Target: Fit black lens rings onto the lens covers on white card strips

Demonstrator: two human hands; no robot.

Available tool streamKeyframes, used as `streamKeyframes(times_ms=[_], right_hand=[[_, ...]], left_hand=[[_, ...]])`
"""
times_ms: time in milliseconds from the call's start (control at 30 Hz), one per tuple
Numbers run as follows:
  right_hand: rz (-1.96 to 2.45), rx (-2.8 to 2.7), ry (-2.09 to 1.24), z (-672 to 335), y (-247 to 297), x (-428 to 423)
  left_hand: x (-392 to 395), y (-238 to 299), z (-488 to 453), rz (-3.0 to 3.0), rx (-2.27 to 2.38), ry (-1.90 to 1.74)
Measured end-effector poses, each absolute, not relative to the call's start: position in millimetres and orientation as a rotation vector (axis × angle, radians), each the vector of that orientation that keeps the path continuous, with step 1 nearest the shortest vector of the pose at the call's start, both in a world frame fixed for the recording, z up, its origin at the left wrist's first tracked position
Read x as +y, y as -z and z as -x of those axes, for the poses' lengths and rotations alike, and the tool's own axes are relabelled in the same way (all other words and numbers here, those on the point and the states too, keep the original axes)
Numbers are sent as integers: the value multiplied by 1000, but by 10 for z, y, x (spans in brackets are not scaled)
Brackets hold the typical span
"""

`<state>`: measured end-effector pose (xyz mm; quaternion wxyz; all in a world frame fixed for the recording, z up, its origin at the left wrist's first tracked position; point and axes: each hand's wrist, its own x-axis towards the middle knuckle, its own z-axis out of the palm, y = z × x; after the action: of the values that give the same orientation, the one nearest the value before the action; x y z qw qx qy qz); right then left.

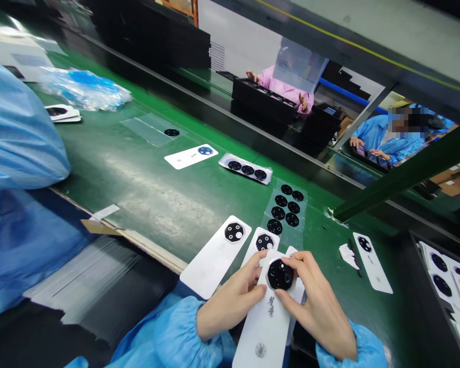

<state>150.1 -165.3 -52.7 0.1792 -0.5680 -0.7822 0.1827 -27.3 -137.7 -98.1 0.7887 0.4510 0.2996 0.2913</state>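
A white phone back cover (262,327) with dark lettering is tilted up in front of me, a black eight-sided camera lens cover (280,274) at its top end. My left hand (233,294) grips the left edge of the phone cover between thumb and fingers. With thumb and forefinger, my right hand (316,301) pinches the rim of the lens cover, which sits against the phone cover. Behind my hands lie another white phone cover (258,245), partly hidden, and a larger one (214,258) to its left.
A clear sheet (297,232) carries several black lens covers. Beyond are a small stack (245,168) and a white phone cover (187,157). Right of me stand a single phone cover (379,271) and a dark tray (410,255). A co-worker's blue sleeve (19,133) is at left.
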Motion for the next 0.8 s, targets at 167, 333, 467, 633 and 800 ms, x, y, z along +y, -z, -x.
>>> streamKeyframes(times_ms=[167,333,467,633,800], right_hand=[[1611,-2217,-545,-1512,533,-1656],[1623,-2235,-521,-1504,505,-1650],[1656,-2233,-467,-1478,482,-1638],[1641,-2241,-376,-1445,488,-1635],[1621,-2250,-274,-1406,498,-1651]], left_hand=[[-1371,940,277,-1000,642,-634],[-1365,918,278,-1019,645,-609],[-1369,929,277,-1111,721,-597],[-1406,939,266,-1240,885,-617],[-1453,947,223,-1249,987,-636]])
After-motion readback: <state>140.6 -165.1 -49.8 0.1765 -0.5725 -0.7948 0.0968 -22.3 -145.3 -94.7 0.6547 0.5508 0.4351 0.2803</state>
